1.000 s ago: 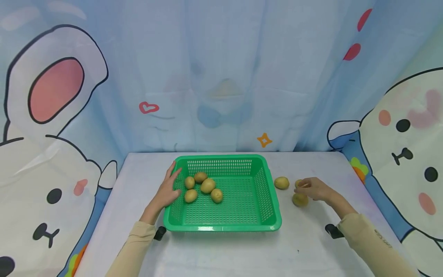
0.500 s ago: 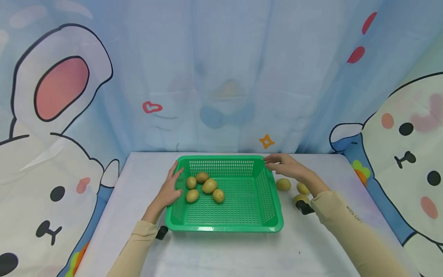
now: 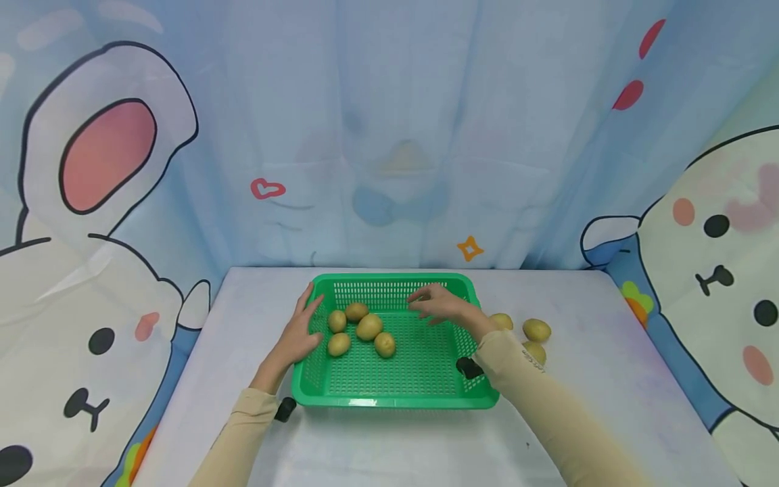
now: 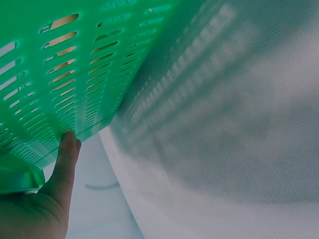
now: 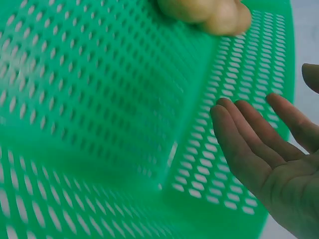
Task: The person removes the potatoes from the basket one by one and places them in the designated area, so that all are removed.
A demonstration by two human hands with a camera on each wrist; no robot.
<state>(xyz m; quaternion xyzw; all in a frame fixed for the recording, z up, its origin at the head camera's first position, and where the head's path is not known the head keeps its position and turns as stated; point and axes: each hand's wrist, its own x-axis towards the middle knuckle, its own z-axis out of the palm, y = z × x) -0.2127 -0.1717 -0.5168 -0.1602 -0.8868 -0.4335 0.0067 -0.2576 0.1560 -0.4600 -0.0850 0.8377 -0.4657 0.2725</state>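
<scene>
A green plastic basket point(image 3: 395, 402) stands on the table with several potatoes point(image 3: 369, 327) at its left side. My left hand point(image 3: 298, 340) holds the basket's left rim, with the thumb over the inner side. In the left wrist view, fingers point(image 4: 64, 159) lie against the outside of the slotted wall. My right hand point(image 3: 447, 306) hangs over the right part of the basket, palm bare and fingers spread loosely, as the right wrist view shows. Beyond the basket's right side lie three more potatoes point(image 3: 537, 330), two partly hidden by the right sleeve.
A white cloth point(image 3: 377, 450) covers the table. Behind it hangs a blue printed curtain point(image 3: 395, 101) with cartoon figures. A small black device point(image 3: 468, 368) is worn at the right wrist, and another point(image 3: 285, 409) at the left.
My right hand has moved left from the loose potatoes, past the basket's right rim, to over the basket. My left hand has stayed at the left rim.
</scene>
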